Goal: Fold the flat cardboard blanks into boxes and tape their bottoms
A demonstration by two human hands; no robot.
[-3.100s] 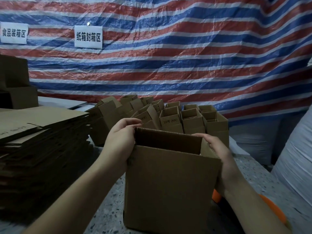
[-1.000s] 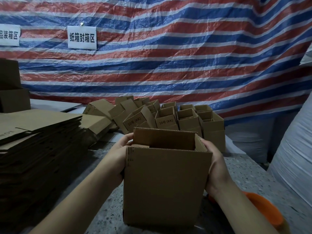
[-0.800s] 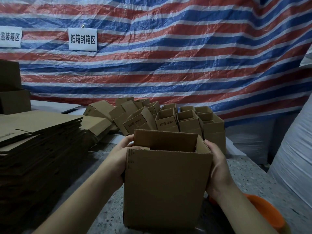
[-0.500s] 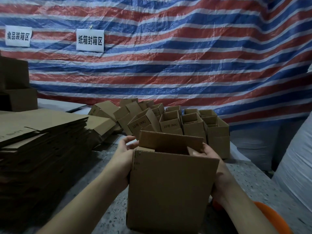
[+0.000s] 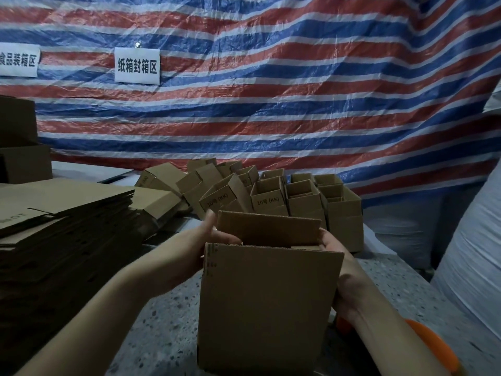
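A squared-up box [image 5: 267, 308] stands on the speckled desk [image 5: 162, 321] right in front of the person, open end upward, held between the two hands; the left hand [image 5: 195, 248] rests against the box's left upper corner with its fingers reaching to the far flap [image 5: 268, 229], which stands up above the rim; the right hand [image 5: 340, 270] wraps the right side, fingers curled over the top edge at the right corner; the two hands are apart, one on each side, both in contact with the cardboard; a side flap seems already turned inward under the left fingers, though the inside is mostly hidden; so the step in hand looks like closing the flaps of this end, which would become the bottom; the next move calls for folding the far flap and the near one down flat so they meet, holding them level, then reaching for tape; an orange object [image 5: 433, 346] lies on the desk by the right forearm, possibly the tape tool, but too little shows to tell; a stack of flat blanks [image 5: 62, 213] waits at the left, and a cluster of finished boxes [image 5: 273, 196] sits behind, in front of a striped tarp [image 5: 271, 90].
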